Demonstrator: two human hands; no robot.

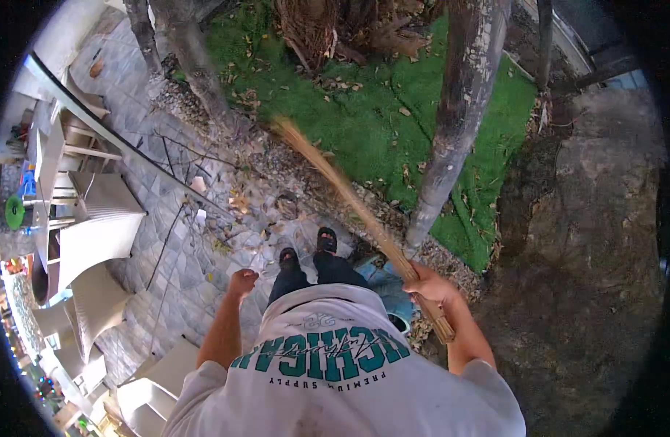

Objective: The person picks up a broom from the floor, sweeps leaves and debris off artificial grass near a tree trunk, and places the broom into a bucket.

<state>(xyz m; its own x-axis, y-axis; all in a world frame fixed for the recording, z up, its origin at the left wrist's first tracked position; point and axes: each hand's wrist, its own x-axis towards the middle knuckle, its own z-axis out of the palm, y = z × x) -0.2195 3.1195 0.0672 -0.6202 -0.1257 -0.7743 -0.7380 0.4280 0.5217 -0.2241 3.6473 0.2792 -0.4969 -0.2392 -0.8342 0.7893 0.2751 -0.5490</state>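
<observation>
A long broom of bundled thin sticks point(353, 200) runs diagonally from the strip of debris down to the right side of my body. My right hand point(431, 284) is wrapped round its bound lower end. The far bristles, blurred, lie over the border between the green turf point(364, 138) and the gravel. On the other side, my left hand point(243, 282) is curled closed beside my body, with nothing visible in it. Dry leaves and small litter point(240, 202) lie on the grey paving ahead of my feet.
Tree trunks point(462, 109) rise from the turf at the right and upper left. White-covered chairs point(102, 218) and a table stand along the left. Bare dark soil point(582, 240) lies at the right. A teal container point(399, 320) is beside my right leg.
</observation>
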